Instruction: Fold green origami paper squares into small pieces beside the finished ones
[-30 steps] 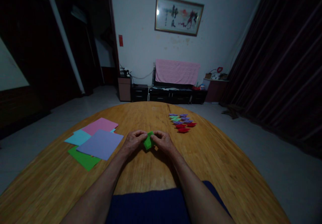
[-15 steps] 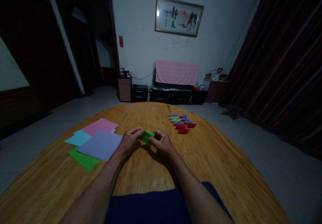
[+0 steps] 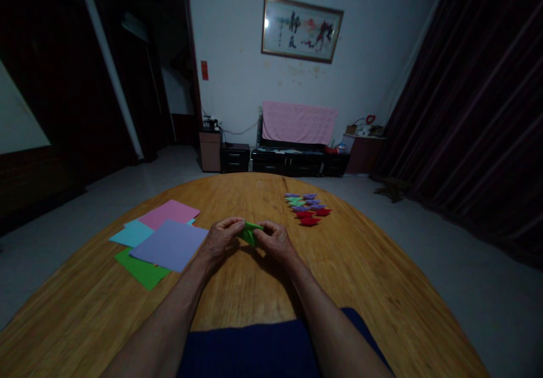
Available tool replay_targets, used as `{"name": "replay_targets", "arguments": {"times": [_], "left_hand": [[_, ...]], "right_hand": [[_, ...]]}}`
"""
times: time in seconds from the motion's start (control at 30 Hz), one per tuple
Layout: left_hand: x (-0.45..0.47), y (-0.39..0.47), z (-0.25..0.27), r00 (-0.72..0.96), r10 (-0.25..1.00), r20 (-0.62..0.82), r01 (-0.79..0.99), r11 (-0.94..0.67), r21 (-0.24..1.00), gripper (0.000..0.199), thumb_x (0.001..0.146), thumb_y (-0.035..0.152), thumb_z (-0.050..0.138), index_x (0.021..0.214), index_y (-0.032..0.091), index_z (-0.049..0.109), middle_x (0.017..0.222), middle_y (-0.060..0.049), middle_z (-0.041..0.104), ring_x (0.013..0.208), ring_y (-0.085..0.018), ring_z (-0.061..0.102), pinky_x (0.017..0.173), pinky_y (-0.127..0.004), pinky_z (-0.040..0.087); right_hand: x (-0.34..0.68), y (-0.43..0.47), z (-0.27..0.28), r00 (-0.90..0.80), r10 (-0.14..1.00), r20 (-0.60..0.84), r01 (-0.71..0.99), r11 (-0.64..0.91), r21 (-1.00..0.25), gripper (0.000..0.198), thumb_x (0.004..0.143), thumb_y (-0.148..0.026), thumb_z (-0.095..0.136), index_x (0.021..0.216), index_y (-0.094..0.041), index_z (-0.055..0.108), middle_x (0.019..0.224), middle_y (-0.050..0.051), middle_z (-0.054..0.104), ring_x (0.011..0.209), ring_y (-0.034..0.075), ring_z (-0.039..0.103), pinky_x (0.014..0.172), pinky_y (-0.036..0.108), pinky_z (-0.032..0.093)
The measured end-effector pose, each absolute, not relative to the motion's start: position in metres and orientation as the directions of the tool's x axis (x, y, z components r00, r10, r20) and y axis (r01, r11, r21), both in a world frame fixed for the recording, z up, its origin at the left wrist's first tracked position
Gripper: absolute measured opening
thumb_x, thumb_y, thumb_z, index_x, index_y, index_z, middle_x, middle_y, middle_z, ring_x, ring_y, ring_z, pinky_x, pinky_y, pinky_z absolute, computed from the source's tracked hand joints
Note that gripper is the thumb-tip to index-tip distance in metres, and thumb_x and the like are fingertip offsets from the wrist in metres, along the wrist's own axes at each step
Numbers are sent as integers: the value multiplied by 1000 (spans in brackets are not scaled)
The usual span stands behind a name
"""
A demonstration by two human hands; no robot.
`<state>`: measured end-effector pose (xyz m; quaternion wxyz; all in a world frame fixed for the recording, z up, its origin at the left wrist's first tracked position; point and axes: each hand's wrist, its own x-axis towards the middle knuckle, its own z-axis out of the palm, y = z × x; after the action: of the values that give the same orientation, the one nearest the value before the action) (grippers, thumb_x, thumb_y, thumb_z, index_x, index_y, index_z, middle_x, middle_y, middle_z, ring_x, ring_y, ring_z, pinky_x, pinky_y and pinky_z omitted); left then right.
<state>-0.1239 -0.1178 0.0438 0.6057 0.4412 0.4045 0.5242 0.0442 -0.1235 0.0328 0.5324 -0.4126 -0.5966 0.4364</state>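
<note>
A small folded piece of green paper [image 3: 249, 233] is held between both hands, just above the middle of the wooden table [image 3: 250, 299]. My left hand [image 3: 223, 236] is closed, pinching its left end between thumb and fingers. At the other end, my right hand [image 3: 275, 239] grips it in the same way, with the thumb on the near face. The undersides of the paper and some fingertips are hidden.
Loose sheets lie left of my hands: purple [image 3: 169, 245], pink [image 3: 169, 213], light blue [image 3: 132, 233] and green [image 3: 144, 270]. Several small folded paper boats stand to the right, among them a red boat [image 3: 310, 222] and a purple boat [image 3: 310, 196].
The green paper has tilted and its visible face looks narrower, with the upper edge folded or turned over. Both hands have kept their grip, with only slight finger movement.
</note>
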Motion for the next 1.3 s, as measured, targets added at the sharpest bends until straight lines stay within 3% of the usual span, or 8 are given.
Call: {"name": "replay_targets", "arguments": {"times": [0.17,0.53,0.73,0.87,1.03,1.17,1.3], "left_hand": [[-122,-124,50,121,992,-29,-207,54,977,36,64,36,79,93,17,70,74,-3,68,54,-11,59,51,-22,45],[-116,-125,44,209,978,-14,-160,48,986,21,66,29,76,82,16,72,67,-2,65,55,-12,57,51,-21,41],[-115,-131,48,288,957,-41,-200,102,974,25,70,31,73,89,15,73,70,-5,67,57,-15,61,54,-25,45],[-116,-131,50,267,960,-85,-160,131,978,31,66,27,75,94,14,72,69,-4,67,54,-13,59,51,-23,41],[-116,-120,38,192,981,39,-89,-22,996,39,62,26,74,100,15,71,65,0,63,53,-11,53,51,-22,37],[-115,-111,30,145,977,158,127,-177,976,29,62,22,69,91,18,75,62,1,62,56,-13,51,55,-23,37],[-114,-106,24,145,935,323,351,-353,867,31,64,12,63,89,24,77,68,-1,67,65,-16,57,67,-25,42]], "right_hand": [[45,-120,29,-67,958,279,51,282,-958,14,72,-31,62,76,-18,67,68,0,59,61,12,52,55,23,42],[47,-126,40,-145,971,188,99,204,-974,26,68,-42,70,71,-16,66,63,0,58,58,12,51,54,23,39],[49,-124,38,-91,980,176,44,181,-983,29,67,-45,70,68,-17,64,59,-1,55,55,11,48,51,22,38],[50,-122,35,-50,981,189,62,192,-979,26,70,-42,68,71,-16,66,61,-1,58,55,11,49,50,22,39],[50,-116,25,-31,967,253,219,253,-942,20,75,-36,60,70,-17,67,62,-1,59,57,12,53,52,22,40],[51,-115,19,11,949,316,465,275,-841,18,78,-31,57,71,-20,69,67,1,65,64,16,57,59,25,41],[53,-115,18,18,921,389,587,305,-750,16,79,-27,58,73,-21,71,71,3,68,68,18,59,65,28,40]]}}
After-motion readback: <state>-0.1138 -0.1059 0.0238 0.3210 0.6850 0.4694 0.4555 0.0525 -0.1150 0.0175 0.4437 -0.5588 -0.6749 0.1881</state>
